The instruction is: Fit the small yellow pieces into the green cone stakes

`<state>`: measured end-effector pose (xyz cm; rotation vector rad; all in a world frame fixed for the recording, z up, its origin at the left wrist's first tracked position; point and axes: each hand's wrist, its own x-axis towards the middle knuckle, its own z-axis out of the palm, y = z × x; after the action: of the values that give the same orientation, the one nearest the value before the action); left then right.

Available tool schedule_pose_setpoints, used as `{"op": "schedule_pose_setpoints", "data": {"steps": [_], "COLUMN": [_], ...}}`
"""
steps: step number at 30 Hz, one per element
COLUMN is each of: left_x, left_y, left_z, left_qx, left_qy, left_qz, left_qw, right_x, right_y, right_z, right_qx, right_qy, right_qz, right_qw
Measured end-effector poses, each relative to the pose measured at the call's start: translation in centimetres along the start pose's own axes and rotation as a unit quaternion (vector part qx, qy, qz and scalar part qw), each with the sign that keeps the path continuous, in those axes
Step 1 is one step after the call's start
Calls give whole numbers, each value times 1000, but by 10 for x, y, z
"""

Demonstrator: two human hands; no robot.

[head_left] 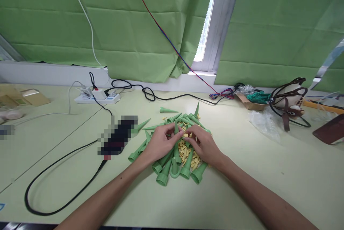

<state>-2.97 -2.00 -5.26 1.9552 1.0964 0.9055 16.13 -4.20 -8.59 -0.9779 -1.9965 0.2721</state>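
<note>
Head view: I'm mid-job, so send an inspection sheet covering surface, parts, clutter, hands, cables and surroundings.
Surface: pale table, seam across its left part.
Job's things: green cones heaped around small yellow pieces.
Clutter: dark pixelated object left of the heap; clear plastic and strapped bag to the right.
Hands: left hand holds one green cone; right hand pinches a yellow piece beside it.
Cables: black cable loops at left; red-and-blue wires hang diagonally.
Surroundings: green curtains, window frame, power strip near the back edge.
</note>
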Motion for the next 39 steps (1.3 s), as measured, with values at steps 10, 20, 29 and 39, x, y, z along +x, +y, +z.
{"op": "schedule_pose_setpoints", "data": {"steps": [10,20,29,39], "left_x": [-1,1,-1,0], "left_y": [3,-1,1,1], "left_z": [-1,0,0,-1], "left_qx": [14,14,10,11], "left_qy": [-10,5,-5,0], "left_qz": [1,2,4,3], "left_qw": [1000,1000,1000,1000], "right_x": [1,1,0,0], "right_y": [0,1,1,1], "right_z": [0,1,0,1], "right_qx": [-8,0,-8,-2], "right_qy": [-6,6,1,5], "right_qz": [7,-2,-12,5], "right_qw": [1000,1000,1000,1000]}}
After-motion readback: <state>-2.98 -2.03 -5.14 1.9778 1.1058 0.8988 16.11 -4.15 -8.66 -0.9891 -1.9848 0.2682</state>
